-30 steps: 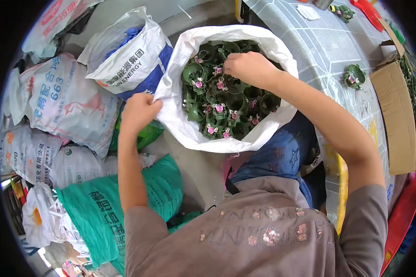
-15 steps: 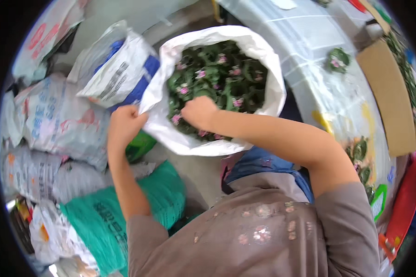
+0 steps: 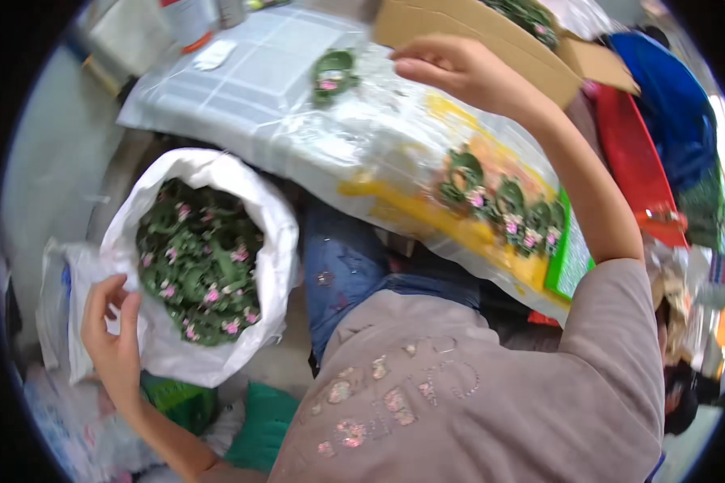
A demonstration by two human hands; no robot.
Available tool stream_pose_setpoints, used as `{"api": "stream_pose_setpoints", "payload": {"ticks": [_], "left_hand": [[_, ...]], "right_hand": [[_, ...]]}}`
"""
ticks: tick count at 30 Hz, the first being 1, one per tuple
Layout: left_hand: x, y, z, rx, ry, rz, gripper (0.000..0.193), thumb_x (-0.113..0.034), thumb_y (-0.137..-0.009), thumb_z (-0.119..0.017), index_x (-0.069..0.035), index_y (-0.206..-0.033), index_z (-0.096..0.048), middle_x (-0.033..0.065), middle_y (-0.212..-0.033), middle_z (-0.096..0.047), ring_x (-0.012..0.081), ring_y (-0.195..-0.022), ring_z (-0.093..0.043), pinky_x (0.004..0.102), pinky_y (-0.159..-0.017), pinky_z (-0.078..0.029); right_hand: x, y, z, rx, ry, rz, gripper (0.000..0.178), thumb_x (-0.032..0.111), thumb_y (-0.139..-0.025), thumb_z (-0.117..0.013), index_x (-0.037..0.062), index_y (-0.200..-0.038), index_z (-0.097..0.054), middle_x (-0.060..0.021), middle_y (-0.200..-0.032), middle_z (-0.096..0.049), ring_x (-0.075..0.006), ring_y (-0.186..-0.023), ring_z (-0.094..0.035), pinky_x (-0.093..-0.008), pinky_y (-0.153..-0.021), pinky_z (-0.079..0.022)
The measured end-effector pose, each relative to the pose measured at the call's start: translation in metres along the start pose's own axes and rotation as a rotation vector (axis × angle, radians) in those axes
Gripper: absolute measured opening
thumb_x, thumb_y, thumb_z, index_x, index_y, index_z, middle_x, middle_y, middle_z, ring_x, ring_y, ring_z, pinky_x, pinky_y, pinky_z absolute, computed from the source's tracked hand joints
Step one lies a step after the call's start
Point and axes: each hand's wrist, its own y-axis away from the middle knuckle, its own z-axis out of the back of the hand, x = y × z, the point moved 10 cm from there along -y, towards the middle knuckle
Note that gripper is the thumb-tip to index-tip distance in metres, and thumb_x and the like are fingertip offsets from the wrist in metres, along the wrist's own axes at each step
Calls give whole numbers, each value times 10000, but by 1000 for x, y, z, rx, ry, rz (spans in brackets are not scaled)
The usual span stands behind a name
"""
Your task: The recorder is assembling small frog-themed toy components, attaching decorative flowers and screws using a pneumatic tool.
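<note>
A white sack (image 3: 278, 249) on the floor at left is filled with green leafy pieces with small pink flowers (image 3: 193, 278). My left hand (image 3: 113, 326) is at the sack's left rim, fingers slightly bent and apart, gripping nothing visible. Over the table, my right hand (image 3: 451, 68) is stretched out in front of the cardboard box (image 3: 451, 22), fingers extended and nothing seen in them. A single leafy ring with a pink flower (image 3: 330, 76) lies on the table left of this hand. Several more leafy flower rings (image 3: 463, 179) lie in a row nearer me.
Clear plastic sheeting covers the table (image 3: 258, 105), which has yellow patches. At right are a green-framed panel (image 3: 568, 249), a red container (image 3: 632, 161) and a blue one (image 3: 669, 105). A white bag (image 3: 80, 270) and a green bag (image 3: 262, 427) flank the sack.
The view has swung right toward the table. My right hand has left the sack and reached over the table. My left hand has loosened from its pinch on the sack's rim.
</note>
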Motion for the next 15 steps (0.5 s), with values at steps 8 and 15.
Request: {"api": "stream_pose_setpoints", "payload": {"ticks": [8, 15], "left_hand": [[-175, -184, -146, 114, 113, -847, 290, -122, -881, -603, -19, -1152, -601, 136, -1200, -602, 250, -1142, -554, 335, -974, -395], [-204, -255, -302, 379, 261, -797, 305, -233, -912, -595, -71, -1169, -627, 94, -1070, -619, 200, -971, -576, 285, -855, -431]], "right_hand": [[-133, 195, 7, 209, 77, -554, 673, 608, -905, -455, 17, -1196, -591, -192, -1155, -615, -301, -1096, -577, -381, -925, -447], [-142, 261, 6, 8, 39, -532, 475, 454, -935, -481, 56, -1171, -589, -110, -1080, -608, -254, -1015, -576, -357, -884, -444]]}}
